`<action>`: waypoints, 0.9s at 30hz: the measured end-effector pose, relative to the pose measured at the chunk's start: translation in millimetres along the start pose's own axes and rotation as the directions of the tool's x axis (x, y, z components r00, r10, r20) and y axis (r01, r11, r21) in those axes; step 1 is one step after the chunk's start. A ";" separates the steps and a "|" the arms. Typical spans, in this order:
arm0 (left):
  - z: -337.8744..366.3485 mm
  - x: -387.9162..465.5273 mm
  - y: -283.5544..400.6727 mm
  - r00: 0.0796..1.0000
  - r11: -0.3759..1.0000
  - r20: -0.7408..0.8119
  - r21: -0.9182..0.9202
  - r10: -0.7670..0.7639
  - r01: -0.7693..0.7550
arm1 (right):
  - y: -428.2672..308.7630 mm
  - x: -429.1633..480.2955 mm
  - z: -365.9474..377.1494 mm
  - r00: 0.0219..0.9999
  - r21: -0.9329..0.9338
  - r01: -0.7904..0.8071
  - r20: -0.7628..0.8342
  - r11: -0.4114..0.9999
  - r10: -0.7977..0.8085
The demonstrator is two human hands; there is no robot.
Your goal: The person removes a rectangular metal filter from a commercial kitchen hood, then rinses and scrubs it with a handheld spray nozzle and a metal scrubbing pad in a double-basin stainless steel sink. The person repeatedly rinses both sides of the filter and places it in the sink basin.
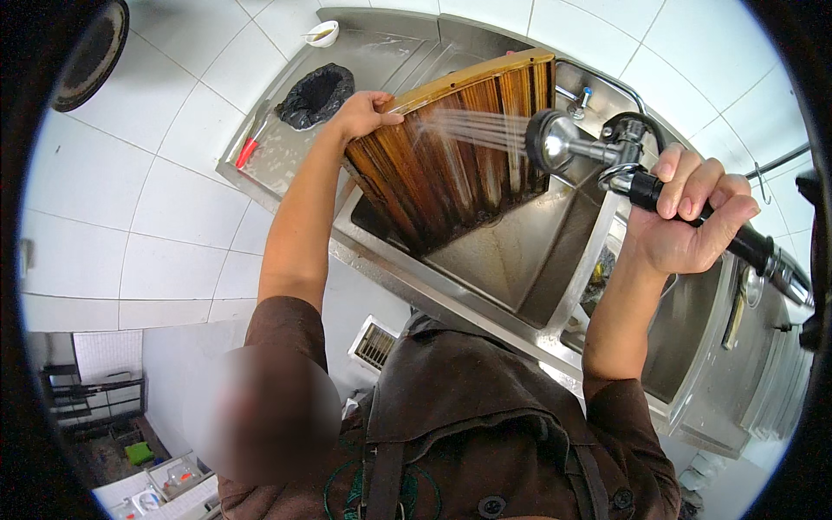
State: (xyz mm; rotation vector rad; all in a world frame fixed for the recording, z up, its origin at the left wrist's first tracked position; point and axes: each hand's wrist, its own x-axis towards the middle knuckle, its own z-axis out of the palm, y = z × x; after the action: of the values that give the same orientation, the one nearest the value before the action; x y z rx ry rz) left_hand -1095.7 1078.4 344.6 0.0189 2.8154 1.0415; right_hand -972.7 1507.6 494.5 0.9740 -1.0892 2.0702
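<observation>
My left hand (pixel 367 118) grips the upper left edge of a slatted panel (pixel 465 156), which looks like a range-hood baffle filter streaked with brown grease. The panel leans tilted, with its lower corner down in a stainless steel sink basin (pixel 520 260). My right hand (pixel 692 211) is closed around the black grip of a pre-rinse sprayer (pixel 585 146). From its round head, jets of water (pixel 471 127) run leftward onto the upper part of the panel's slats.
On the left drainboard (pixel 260 172) lie a black plastic bag (pixel 318 94), a red-handled tool (pixel 247 153) and a white bowl (pixel 322 34). A blue-marked tap (pixel 578 104) stands behind the basin. A second basin (pixel 689 331) is at right. A floor grate (pixel 376 346) lies below.
</observation>
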 end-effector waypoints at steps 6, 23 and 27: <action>24.4 -17.8 22.3 0.928 0.839 -0.286 0.542 0.237 -0.047 | 4.9 -13.7 6.3 0.995 0.033 -0.063 -0.081 0.997 0.065; 162.8 -105.3 12.5 0.975 0.009 0.213 0.977 -0.058 -0.213 | -8.0 -23.8 -2.3 0.983 0.020 -0.074 -0.165 0.997 0.076; 157.3 -102.9 4.4 0.988 0.138 0.154 0.978 0.011 -0.154 | -13.6 -22.3 -5.1 0.992 0.041 -0.073 -0.100 0.997 0.077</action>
State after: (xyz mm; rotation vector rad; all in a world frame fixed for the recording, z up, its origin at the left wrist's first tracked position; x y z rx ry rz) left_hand -972.8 1177.3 242.4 0.3606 2.7689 -1.0417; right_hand -951.7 1514.8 480.0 0.8467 -1.0529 2.1824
